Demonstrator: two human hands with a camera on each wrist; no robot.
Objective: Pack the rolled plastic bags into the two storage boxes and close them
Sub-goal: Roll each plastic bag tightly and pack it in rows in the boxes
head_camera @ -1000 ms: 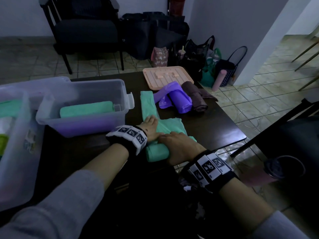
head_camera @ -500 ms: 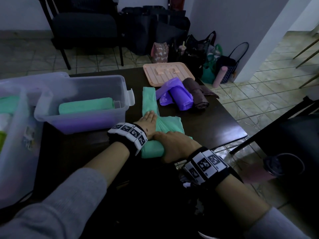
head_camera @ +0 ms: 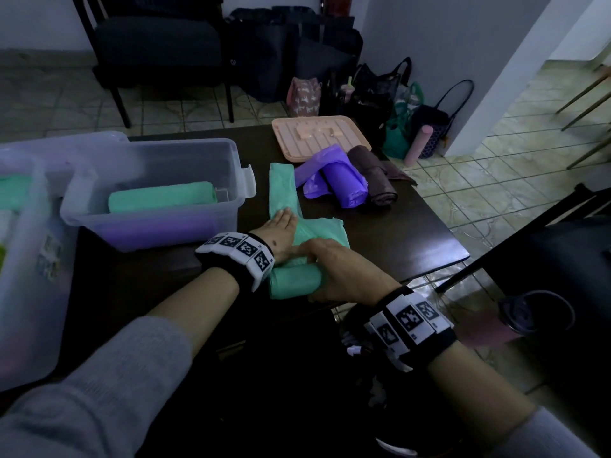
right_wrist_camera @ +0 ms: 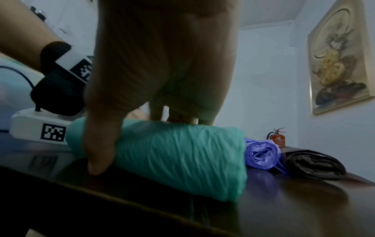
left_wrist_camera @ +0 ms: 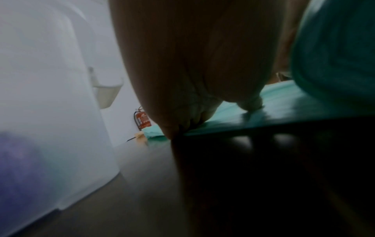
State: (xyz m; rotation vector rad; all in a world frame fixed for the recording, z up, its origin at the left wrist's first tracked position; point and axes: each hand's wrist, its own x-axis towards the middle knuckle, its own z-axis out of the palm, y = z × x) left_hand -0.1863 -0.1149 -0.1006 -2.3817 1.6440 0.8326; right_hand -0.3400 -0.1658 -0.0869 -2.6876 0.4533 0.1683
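1. Head view: green bag (head_camera: 299, 241) half rolled at the table (head_camera: 406, 239) near edge. Left hand (head_camera: 277, 233) lies flat on its unrolled strip, fingers straight and together. Right hand (head_camera: 344, 276) curls over the roll end. Open box (head_camera: 155, 193) on the left holds a green roll (head_camera: 162, 196) over a purple one; second box (head_camera: 23, 269) is further left. Purple roll (head_camera: 342, 183), brown roll (head_camera: 373, 175) and pink lid (head_camera: 319, 137) lie beyond the bag.
2. Left wrist view: fingers (left_wrist_camera: 190, 110) pressed flat on the green bag (left_wrist_camera: 284, 102); box wall (left_wrist_camera: 50, 96) close left. Extinguisher (left_wrist_camera: 142, 117) label is unreadable.
3. Right wrist view: thumb (right_wrist_camera: 101, 144) and fingers wrap the green bag (right_wrist_camera: 178, 157). Purple roll (right_wrist_camera: 261, 154) and dark roll (right_wrist_camera: 314, 165) lie behind it. Wristband (right_wrist_camera: 40, 129) shows square marker codes, no text.
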